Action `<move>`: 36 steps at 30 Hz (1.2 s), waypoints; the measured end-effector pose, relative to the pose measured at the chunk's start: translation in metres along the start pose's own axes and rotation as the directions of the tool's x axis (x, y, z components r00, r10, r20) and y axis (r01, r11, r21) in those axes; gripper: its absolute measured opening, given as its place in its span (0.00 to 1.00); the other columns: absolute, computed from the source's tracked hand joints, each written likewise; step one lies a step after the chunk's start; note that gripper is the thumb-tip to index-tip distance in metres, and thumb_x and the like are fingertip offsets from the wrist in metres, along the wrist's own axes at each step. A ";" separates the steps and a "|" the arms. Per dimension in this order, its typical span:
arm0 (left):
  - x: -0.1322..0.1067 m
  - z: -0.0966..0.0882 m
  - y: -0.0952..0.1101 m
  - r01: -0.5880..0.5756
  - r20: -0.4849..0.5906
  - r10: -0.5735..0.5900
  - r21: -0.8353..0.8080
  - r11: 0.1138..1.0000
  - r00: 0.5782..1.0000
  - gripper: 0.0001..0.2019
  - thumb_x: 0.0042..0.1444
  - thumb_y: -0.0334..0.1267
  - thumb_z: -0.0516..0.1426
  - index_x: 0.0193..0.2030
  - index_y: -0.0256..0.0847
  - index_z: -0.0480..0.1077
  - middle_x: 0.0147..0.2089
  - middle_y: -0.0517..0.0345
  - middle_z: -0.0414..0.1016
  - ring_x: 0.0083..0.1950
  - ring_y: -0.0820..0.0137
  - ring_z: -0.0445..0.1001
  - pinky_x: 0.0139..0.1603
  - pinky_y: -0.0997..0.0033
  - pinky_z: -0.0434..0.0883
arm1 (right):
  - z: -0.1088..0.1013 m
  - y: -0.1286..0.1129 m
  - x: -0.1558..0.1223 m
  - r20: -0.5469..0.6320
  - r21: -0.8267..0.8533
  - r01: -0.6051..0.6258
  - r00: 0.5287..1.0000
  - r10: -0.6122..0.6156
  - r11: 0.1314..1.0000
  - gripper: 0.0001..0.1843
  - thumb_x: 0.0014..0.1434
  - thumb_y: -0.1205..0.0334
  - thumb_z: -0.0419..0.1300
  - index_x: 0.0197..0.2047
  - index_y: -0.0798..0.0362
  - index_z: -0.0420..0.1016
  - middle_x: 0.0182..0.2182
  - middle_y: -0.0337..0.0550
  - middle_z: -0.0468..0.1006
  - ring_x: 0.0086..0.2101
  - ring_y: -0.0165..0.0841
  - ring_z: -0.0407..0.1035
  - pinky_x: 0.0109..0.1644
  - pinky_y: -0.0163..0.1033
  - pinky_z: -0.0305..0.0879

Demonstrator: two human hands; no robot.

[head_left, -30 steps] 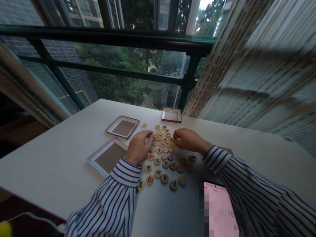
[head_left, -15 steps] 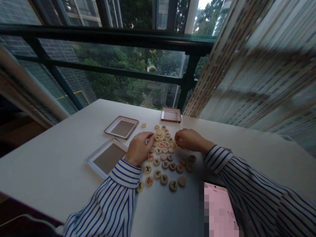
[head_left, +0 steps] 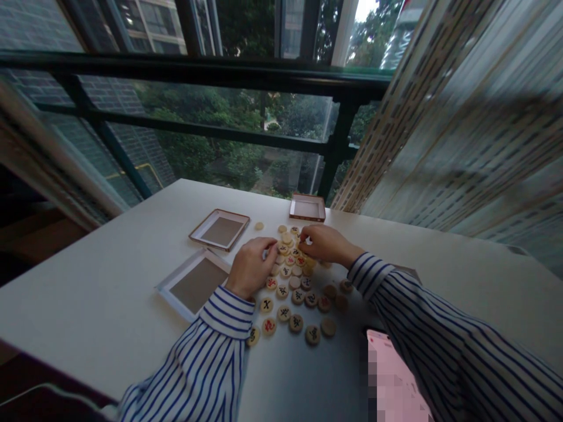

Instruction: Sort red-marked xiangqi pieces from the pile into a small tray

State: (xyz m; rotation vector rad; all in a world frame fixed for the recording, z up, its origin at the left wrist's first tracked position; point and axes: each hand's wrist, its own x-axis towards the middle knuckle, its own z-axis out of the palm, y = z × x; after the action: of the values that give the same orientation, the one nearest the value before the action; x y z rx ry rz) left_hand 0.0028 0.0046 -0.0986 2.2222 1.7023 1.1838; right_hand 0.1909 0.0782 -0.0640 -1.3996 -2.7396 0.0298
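Several round wooden game discs with red or black characters lie spread on a white table. My left hand rests on the left side of the pile, its fingers curled and pinched on a disc at the pile's edge. Over the far part of the pile, my right hand has its fingertips pinched together on a small pale disc. Both arms wear blue-striped white sleeves.
Two shallow box halves lie left of the discs and a smaller box sits at the far edge. A lone disc lies apart. A pink phone lies near me. A railing, window and curtain stand behind.
My right hand has moved left over the far part of the pile. My left hand has stayed in place. The view has shifted slightly.
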 end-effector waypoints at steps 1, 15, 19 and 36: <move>0.000 0.000 0.000 -0.003 -0.004 0.003 -0.001 1.000 1.000 0.10 0.57 0.36 0.50 0.40 0.39 0.71 0.40 0.53 0.76 0.42 0.66 0.73 0.46 0.66 0.69 | 0.001 -0.001 0.001 0.007 0.000 -0.001 1.000 0.001 1.000 0.12 0.54 0.56 0.54 0.37 0.52 0.74 0.37 0.45 0.77 0.37 0.35 0.69 0.37 0.35 0.58; -0.001 0.001 0.000 0.024 0.035 -0.024 0.019 1.000 0.999 0.10 0.57 0.36 0.51 0.41 0.37 0.71 0.41 0.52 0.76 0.43 0.65 0.73 0.46 0.64 0.69 | -0.001 0.022 0.003 0.045 -0.031 -0.070 0.996 0.071 0.997 0.11 0.54 0.58 0.54 0.36 0.51 0.74 0.37 0.44 0.78 0.36 0.35 0.70 0.34 0.34 0.58; -0.001 0.002 0.000 0.021 0.036 -0.022 0.026 0.999 0.999 0.10 0.57 0.36 0.51 0.41 0.37 0.71 0.41 0.52 0.76 0.43 0.65 0.73 0.46 0.64 0.69 | 0.004 0.023 0.004 0.067 -0.037 -0.076 0.995 0.079 0.996 0.11 0.54 0.58 0.53 0.36 0.50 0.75 0.37 0.44 0.78 0.36 0.35 0.70 0.34 0.35 0.59; -0.001 0.004 0.000 -0.020 0.019 0.020 0.023 1.000 1.000 0.10 0.57 0.35 0.51 0.41 0.39 0.71 0.41 0.53 0.76 0.43 0.66 0.73 0.46 0.64 0.69 | 0.004 0.052 -0.014 0.105 0.037 -0.020 0.994 0.016 0.999 0.15 0.51 0.62 0.55 0.44 0.52 0.73 0.40 0.46 0.77 0.39 0.35 0.69 0.42 0.35 0.61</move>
State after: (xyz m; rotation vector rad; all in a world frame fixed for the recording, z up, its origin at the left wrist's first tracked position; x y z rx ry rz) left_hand 0.0050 0.0054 -0.1017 2.2616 1.6993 1.1490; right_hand 0.2410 0.0971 -0.0708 -1.4526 -2.7936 0.1602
